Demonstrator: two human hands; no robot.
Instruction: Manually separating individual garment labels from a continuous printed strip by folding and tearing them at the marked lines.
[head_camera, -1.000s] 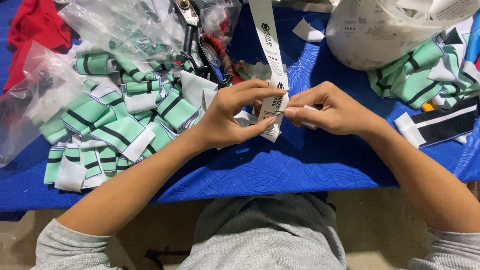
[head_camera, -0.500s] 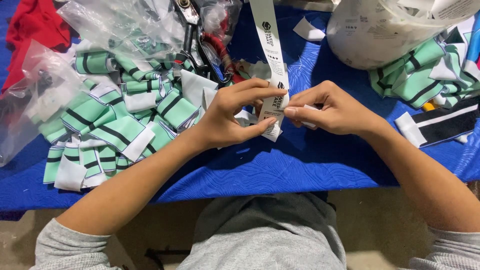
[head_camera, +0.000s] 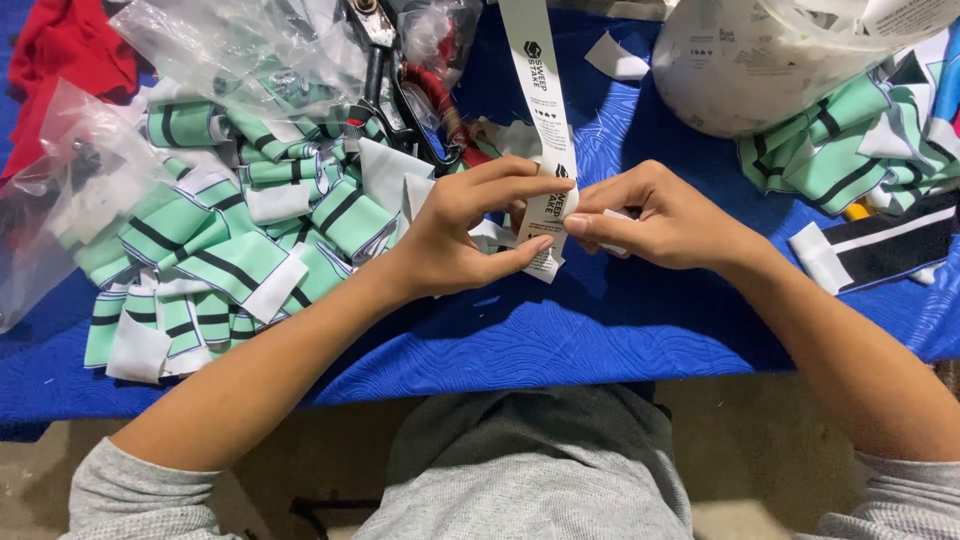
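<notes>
While over the blue table (head_camera: 600, 330), left hand (head_camera: 470, 235) and right hand (head_camera: 660, 215) both seemingly pinching 1 white label strip (head_camera: 545, 150).

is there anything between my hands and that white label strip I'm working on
Nothing visible. The left hand pinches the white label strip between thumb and fingers, and the right hand touches it from the other side. The green striped pieces lie off to the left.

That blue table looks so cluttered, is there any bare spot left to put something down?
Yes: the blue table is bare along its near edge, below the left hand and right hand holding the white label strip. Another bare patch lies between the strip and the white roll. The left side is crowded with green striped pieces, plastic bags and scissors.
</notes>
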